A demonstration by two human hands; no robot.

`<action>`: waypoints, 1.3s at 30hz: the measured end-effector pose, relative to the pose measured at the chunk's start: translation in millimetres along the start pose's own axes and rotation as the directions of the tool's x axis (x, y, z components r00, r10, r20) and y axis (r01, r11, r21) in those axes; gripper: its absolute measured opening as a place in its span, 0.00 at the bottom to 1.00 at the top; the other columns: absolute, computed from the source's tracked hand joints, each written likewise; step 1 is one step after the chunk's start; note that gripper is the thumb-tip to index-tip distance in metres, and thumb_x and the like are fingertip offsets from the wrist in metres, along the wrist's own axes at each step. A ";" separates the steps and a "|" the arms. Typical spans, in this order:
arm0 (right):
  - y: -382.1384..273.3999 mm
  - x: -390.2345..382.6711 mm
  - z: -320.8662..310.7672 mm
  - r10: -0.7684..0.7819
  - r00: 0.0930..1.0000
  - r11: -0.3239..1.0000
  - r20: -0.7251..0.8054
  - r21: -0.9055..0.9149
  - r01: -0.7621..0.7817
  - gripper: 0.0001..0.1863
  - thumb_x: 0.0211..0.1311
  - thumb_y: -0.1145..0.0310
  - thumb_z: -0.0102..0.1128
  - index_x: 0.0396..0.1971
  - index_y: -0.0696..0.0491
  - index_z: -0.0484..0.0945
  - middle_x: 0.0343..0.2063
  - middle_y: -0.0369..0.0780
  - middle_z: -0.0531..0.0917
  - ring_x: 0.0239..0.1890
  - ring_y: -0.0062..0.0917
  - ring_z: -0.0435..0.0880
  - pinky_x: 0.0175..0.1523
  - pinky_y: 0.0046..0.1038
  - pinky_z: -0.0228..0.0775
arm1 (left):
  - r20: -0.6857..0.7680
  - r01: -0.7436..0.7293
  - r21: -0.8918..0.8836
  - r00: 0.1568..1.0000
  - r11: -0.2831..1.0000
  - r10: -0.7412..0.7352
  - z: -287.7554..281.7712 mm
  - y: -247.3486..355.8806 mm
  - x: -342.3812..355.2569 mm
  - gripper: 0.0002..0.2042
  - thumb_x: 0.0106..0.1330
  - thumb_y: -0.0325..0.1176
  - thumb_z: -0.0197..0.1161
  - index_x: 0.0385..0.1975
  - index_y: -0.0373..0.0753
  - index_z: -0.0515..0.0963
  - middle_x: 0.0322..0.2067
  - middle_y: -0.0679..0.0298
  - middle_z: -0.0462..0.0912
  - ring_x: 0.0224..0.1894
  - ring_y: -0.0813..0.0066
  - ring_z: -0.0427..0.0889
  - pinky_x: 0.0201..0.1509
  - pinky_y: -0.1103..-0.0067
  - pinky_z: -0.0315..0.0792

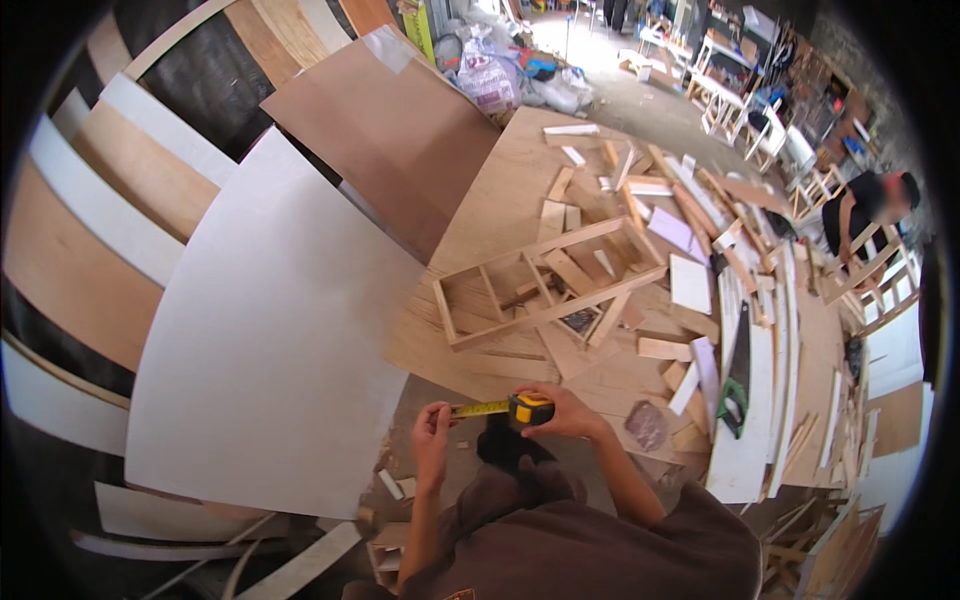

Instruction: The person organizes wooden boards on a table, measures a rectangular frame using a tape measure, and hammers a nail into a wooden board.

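Between my hands, a tape measure [531, 408] with a yellow and black case is held in front of my body. My right hand [567, 412] wraps round the case. A short length of yellow blade [480, 409] runs out to the left, and my left hand [432, 423] pinches its end. Just beyond the tape lies the near edge of a plywood table [470, 370]. On it rests a narrow wooden frame [550, 283] with crosspieces, tilted toward the upper right. To the left of my hands stands a large white panel [270, 340].
Wood offcuts [665, 348] and long strips clutter the table's right side, with a green-handled handsaw [735, 385] among them. A brown board [390, 135] lies behind the white panel. Plastic sacks [490, 75] sit at the back. Another person [868, 215] works at the far right.
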State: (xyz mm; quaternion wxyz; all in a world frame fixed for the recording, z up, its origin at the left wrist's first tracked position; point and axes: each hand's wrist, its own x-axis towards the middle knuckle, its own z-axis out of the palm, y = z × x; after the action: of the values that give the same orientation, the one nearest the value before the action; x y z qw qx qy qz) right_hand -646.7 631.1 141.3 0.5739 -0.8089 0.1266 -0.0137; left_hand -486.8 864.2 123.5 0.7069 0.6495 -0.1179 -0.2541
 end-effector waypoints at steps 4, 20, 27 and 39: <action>-17.8 61.2 7.7 0.104 0.995 0.994 -0.002 0.030 -0.104 0.42 0.44 0.50 0.83 0.60 0.49 0.76 0.55 0.43 0.80 0.61 0.33 0.77 0.66 0.32 0.66 | -0.100 0.166 0.017 0.981 0.986 -0.164 -20.9 19.6 63.7 0.14 0.76 0.40 0.59 0.48 0.34 0.77 0.42 0.63 0.83 0.40 0.75 0.83 0.51 0.77 0.78; -18.2 146.7 26.8 0.546 0.514 0.780 -0.662 0.625 -0.024 0.30 0.51 0.65 0.80 0.50 0.53 0.71 0.39 0.36 0.78 0.41 0.18 0.77 0.45 0.23 0.71 | 0.360 0.412 0.019 0.847 0.911 -0.391 1.5 -9.5 237.1 0.14 0.72 0.36 0.65 0.48 0.33 0.77 0.36 0.64 0.84 0.35 0.78 0.84 0.45 0.78 0.80; -19.3 156.7 74.1 0.519 0.190 0.854 -0.833 0.513 -0.085 0.27 0.52 0.65 0.79 0.48 0.54 0.72 0.36 0.35 0.76 0.37 0.18 0.76 0.43 0.21 0.72 | 0.615 0.221 0.329 0.688 0.918 -0.385 -15.5 -49.0 288.3 0.14 0.71 0.39 0.66 0.46 0.33 0.79 0.35 0.65 0.85 0.32 0.79 0.83 0.38 0.82 0.73; -7.3 192.7 23.1 0.238 0.405 0.884 -0.883 0.023 -0.468 0.28 0.42 0.62 0.78 0.44 0.54 0.76 0.39 0.46 0.78 0.44 0.37 0.79 0.50 0.36 0.72 | 0.732 -0.615 0.447 0.669 0.649 0.130 -17.0 -38.7 294.0 0.23 0.53 0.38 0.75 0.52 0.46 0.82 0.66 0.53 0.66 0.68 0.49 0.61 0.70 0.59 0.59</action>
State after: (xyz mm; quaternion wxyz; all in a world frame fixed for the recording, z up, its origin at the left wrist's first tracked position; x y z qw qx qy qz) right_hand -455.0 612.2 116.4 0.3234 -0.7037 0.5667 -0.2812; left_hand -238.5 727.1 35.5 0.3799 0.6850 -0.5747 -0.2371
